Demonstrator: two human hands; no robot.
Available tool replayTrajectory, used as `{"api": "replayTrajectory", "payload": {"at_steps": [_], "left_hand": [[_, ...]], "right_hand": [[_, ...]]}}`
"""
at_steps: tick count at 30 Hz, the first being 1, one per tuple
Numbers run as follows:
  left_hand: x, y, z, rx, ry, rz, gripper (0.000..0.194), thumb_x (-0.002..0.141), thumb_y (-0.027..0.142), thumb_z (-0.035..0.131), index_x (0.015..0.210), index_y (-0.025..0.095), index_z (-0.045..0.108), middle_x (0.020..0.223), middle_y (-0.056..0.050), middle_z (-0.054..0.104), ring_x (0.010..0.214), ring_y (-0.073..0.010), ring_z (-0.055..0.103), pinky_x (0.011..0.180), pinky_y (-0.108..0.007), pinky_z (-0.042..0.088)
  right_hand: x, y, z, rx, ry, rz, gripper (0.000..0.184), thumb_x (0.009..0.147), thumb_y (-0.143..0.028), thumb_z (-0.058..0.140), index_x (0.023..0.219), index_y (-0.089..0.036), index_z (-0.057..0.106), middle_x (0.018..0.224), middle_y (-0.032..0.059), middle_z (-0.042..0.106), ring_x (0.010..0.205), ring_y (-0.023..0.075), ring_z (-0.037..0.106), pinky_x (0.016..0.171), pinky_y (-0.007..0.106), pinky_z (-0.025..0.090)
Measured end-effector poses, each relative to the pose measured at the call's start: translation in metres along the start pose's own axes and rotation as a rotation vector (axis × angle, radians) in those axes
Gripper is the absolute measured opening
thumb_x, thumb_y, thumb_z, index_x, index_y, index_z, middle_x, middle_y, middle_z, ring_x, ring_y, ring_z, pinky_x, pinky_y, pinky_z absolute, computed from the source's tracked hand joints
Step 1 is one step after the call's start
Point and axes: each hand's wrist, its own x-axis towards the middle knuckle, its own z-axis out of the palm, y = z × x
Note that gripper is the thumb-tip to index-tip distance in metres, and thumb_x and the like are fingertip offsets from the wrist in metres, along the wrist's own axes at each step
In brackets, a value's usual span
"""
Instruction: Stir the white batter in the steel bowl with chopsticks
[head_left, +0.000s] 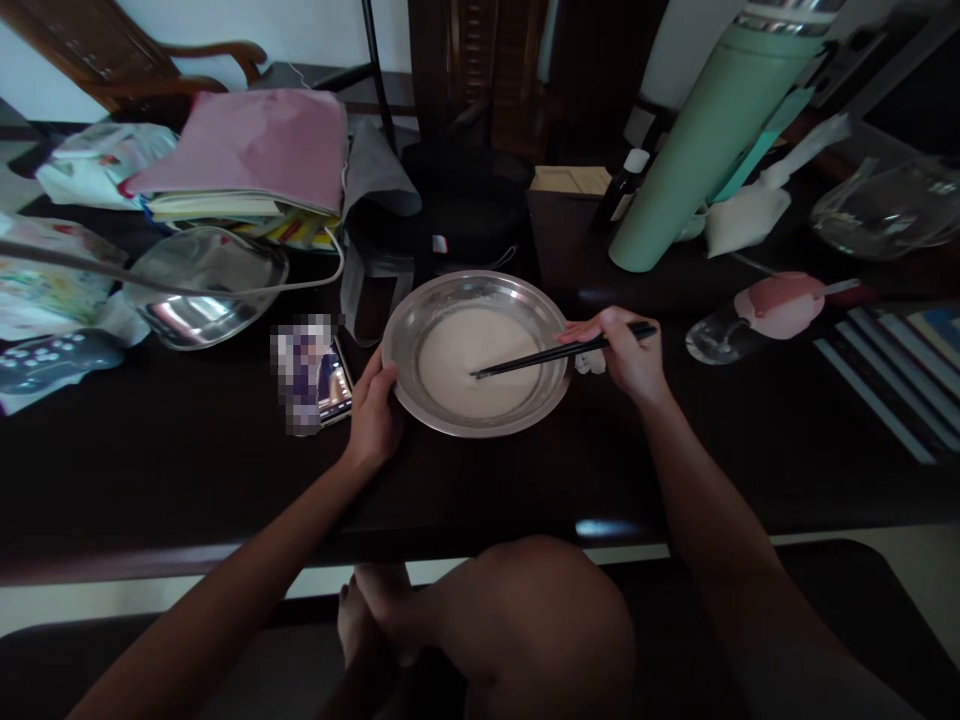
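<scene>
A round metal bowl with a wide rim stands on the dark table in front of me. Inside it lies a whitish, smooth-looking liquid. My left hand grips the bowl's left rim, thumb on top and fingers underneath at the side. By the right rim, my right hand is closed around a pair of black chopsticks. Their tips dip into the liquid near the middle of the bowl. What lies under the left fingers is hidden.
Left of the bowl lies a lit phone, partly blurred out. Behind it are an empty steel basin and a pile under a pink cover. A tall green flask, a pink-topped bottle and books stand or lie to the right.
</scene>
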Motion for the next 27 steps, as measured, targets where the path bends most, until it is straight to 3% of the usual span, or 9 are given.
{"api": "replayTrajectory", "payload": {"at_steps": [2,7,12,17,22,27], "left_hand": [[0.0001,-0.0010,-0.0008,0.018,-0.011,0.014,0.032,0.086,0.031,0.075,0.116,0.019,0.077,0.120,-0.008,0.080,0.126,-0.0296,0.070,0.101,-0.033,0.059],[0.0004,0.0013,0.0001,0.002,0.013,-0.016,0.041,0.076,0.038,0.083,0.112,0.019,0.076,0.110,-0.008,0.081,0.120,-0.0307,0.073,0.094,-0.033,0.062],[0.0010,0.0016,-0.0014,-0.014,-0.017,-0.012,0.035,0.080,0.034,0.081,0.111,0.020,0.076,0.108,-0.006,0.081,0.119,-0.0303,0.073,0.092,-0.033,0.063],[0.0033,-0.0030,-0.0062,-0.030,-0.042,-0.006,0.035,0.081,0.035,0.083,0.112,0.019,0.076,0.107,-0.006,0.081,0.114,-0.0288,0.074,0.088,-0.032,0.062],[0.0033,-0.0021,-0.0058,-0.015,-0.027,-0.001,0.033,0.081,0.033,0.081,0.110,0.018,0.076,0.105,-0.006,0.081,0.111,-0.0278,0.075,0.088,-0.031,0.062],[0.0024,0.0000,-0.0033,-0.019,-0.026,-0.009,0.035,0.079,0.033,0.082,0.110,0.019,0.077,0.108,-0.005,0.082,0.112,-0.0273,0.074,0.087,-0.031,0.062]], "right_hand": [[-0.0003,0.0001,0.0004,-0.036,-0.033,0.003,0.041,0.092,-0.063,0.075,0.072,-0.027,0.081,0.070,0.0008,0.080,0.078,0.0222,0.084,0.093,0.043,0.069],[0.0008,0.0003,-0.0018,-0.005,0.069,-0.021,0.047,0.094,-0.064,0.072,0.066,-0.027,0.076,0.063,-0.0001,0.077,0.071,0.0218,0.082,0.091,0.045,0.070],[-0.0004,0.0002,-0.0007,-0.052,-0.038,0.009,0.044,0.091,-0.067,0.074,0.071,-0.028,0.079,0.070,0.0005,0.080,0.078,0.0225,0.083,0.089,0.043,0.070],[0.0021,0.0014,-0.0047,-0.024,0.126,-0.027,0.052,0.096,-0.066,0.067,0.062,-0.027,0.074,0.061,0.0010,0.075,0.071,0.0218,0.082,0.088,0.044,0.069],[0.0013,0.0012,-0.0030,-0.059,-0.023,0.015,0.045,0.091,-0.065,0.075,0.067,-0.026,0.076,0.069,0.0023,0.079,0.078,0.0230,0.083,0.085,0.041,0.069],[0.0030,0.0023,-0.0065,-0.025,0.105,-0.020,0.050,0.096,-0.065,0.069,0.063,-0.026,0.074,0.063,0.0017,0.076,0.076,0.0233,0.083,0.085,0.044,0.070]]}}
